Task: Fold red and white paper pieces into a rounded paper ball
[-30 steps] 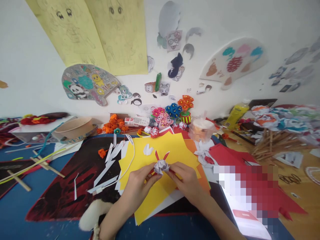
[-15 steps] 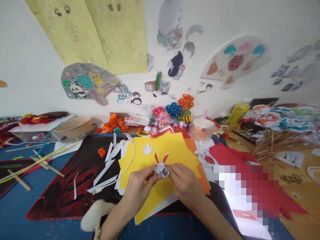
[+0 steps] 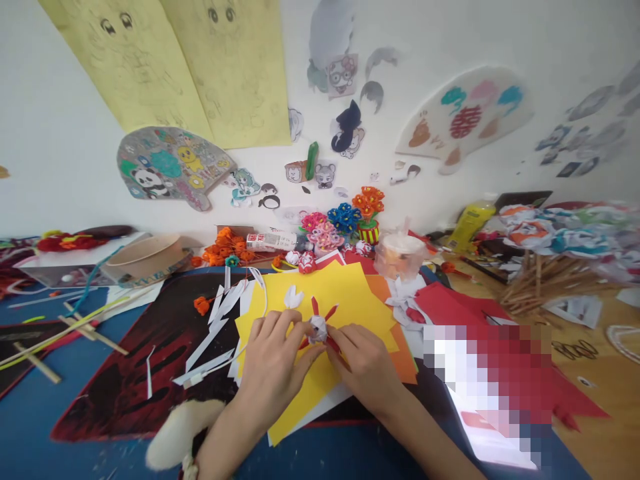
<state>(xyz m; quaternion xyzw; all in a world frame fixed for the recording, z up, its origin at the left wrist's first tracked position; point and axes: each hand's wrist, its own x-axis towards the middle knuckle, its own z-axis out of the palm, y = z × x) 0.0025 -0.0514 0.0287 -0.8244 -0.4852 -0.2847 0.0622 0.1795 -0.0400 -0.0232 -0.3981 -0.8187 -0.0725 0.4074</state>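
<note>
Cartoon cut-outs and two pale yellow sketch sheets cover the white wall behind a crowded worktop (image 3: pixel 60 427) with a blue surface. Near the middle lies a smooth yellow paper sheet (image 3: pixel 350 293), its corners sharp, stacked over orange and white sheets on a dark red-and-black mat (image 3: pixel 150 373). Thin white paper strips (image 3: pixel 215 333) fan out just left of it. A shallow tan bowl (image 3: pixel 145 257) sits far left, a bundle of wooden sticks (image 3: pixel 545 283) far right, and small paper flowers (image 3: pixel 345 223) stand against the wall. Open blue surface remains only at the near left; elsewhere clutter crowds the yellow sheet's edges.

On the yellow sheet, a small crumpled white paper ball (image 3: pixel 318 328) with two red pointed strips rising from it sits between both hands. The left hand (image 3: pixel 273 367) pinches it from the left, fingers curled together around it. The right hand (image 3: pixel 365 363) presses fingertips against its right side, the grip closed on the ball.
</note>
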